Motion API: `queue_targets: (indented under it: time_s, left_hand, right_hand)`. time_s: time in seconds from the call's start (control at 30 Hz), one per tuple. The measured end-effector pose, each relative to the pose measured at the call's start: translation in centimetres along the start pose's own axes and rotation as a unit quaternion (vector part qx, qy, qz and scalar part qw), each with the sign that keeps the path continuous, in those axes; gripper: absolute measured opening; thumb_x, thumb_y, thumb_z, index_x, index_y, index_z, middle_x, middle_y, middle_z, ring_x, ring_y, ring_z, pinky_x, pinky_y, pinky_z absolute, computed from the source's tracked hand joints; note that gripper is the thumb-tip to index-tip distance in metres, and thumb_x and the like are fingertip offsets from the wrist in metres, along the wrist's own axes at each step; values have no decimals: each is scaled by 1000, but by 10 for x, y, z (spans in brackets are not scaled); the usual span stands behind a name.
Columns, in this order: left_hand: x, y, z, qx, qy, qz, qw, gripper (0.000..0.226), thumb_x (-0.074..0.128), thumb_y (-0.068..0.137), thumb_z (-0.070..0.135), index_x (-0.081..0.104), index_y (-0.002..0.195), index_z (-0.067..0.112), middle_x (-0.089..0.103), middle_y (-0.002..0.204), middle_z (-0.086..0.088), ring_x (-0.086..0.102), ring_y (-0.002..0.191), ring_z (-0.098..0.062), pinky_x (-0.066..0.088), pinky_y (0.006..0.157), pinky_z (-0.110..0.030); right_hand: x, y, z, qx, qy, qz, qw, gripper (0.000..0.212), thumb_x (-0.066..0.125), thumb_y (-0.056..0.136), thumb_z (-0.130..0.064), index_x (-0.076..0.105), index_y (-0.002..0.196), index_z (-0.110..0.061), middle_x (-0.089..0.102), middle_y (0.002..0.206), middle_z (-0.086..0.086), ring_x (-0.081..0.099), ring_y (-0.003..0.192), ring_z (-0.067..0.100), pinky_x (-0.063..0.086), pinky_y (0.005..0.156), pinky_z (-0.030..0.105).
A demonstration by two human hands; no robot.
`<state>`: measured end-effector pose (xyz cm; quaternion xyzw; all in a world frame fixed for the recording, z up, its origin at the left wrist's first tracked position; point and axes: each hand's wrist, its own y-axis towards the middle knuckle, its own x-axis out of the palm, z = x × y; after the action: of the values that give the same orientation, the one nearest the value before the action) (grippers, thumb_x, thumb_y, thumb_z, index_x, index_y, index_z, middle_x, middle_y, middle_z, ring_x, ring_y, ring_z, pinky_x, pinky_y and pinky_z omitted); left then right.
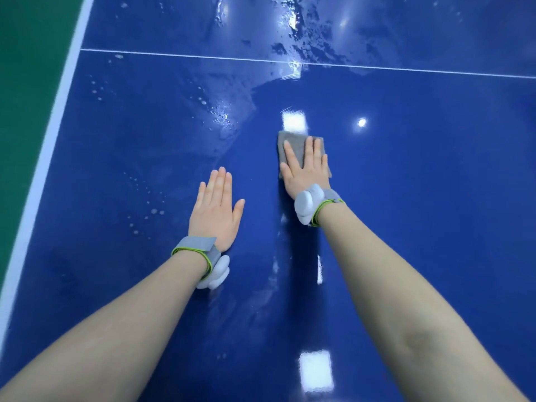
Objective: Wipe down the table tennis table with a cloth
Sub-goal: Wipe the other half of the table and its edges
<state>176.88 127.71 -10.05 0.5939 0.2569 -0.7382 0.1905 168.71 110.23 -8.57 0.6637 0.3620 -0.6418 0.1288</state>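
A: Blue table tennis table [420,198], glossy, ceiling lights mirrored in it. White edge line [49,158] runs down the left side w/ green floor [26,82] beyond it, and a thin white centre line [203,57] crosses the far part. What step is the person on?

B: Mid-wipe, by the look of it. Right hand [304,166] lies flat on a folded grey cloth [290,140], fingers straight and a little spread, pressing it onto the top rather than gripping it. The cloth sits right of the middle of the view, near side of the centre line.

A: And the other hand?

B: Left hand [216,210] is palm-down on the bare surface, fingers straight and close together, thumb out to the side. Holds nothing; prob. bracing. Both wrists carry grey straps w/ white sensor pods [307,206].

A: How much is left to do?

B: A fair bit, judging by the wet. Smeared water film [293,44] sits just beyond the cloth and carries on across the centre line; droplets [145,198] dot the area left of the left hand and up toward the edge line. The patch right of the cloth looks dry and even.

A: So the next move?

B: Likely a push fwd into that film w/ steady flat pressure, then passes leftward over the droplets. Cloth is small vs. the wet area, so overlapping strokes needed. Left hand prob. has to shift once the droplets beside it get wiped.
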Motion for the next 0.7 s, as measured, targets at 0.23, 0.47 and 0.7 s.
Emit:
queue_targets:
  time_s: [0.23, 0.47, 0.7]
  left_hand:
    - [0, -23, -10, 25, 16, -10, 1000, 59, 17, 100, 35, -4, 146, 4, -7, 156, -9, -9, 144, -21, -9, 116, -34]
    - [0, -51, -27, 49, 24, -19, 998, 59, 13, 100, 36, -6, 146, 6, -10, 156, -6, -12, 144, -18, -10, 116, -32]
    - [7, -75, -40, 62, 21, -2, 998, 69, 6, 93, 43, 21, 143, -1, 20, 153, -13, 17, 142, -24, -5, 113, -32]
  right_hand:
    - [22, -48, -41, -96, -17, -10, 995, 51, 18, 104, -37, 2, 152, -31, -14, 158, 11, -17, 145, 25, -9, 116, 41]
    - [23, -70, -7, 57, 31, 15, 998, 50, 18, 104, -35, 3, 151, -32, -13, 159, 9, -17, 145, 24, -9, 116, 39]
    - [46, -117, -45, 18, 18, 2, 1000, 51, 12, 102, -41, -1, 151, -32, -17, 158, 12, -20, 144, 26, -13, 115, 41]
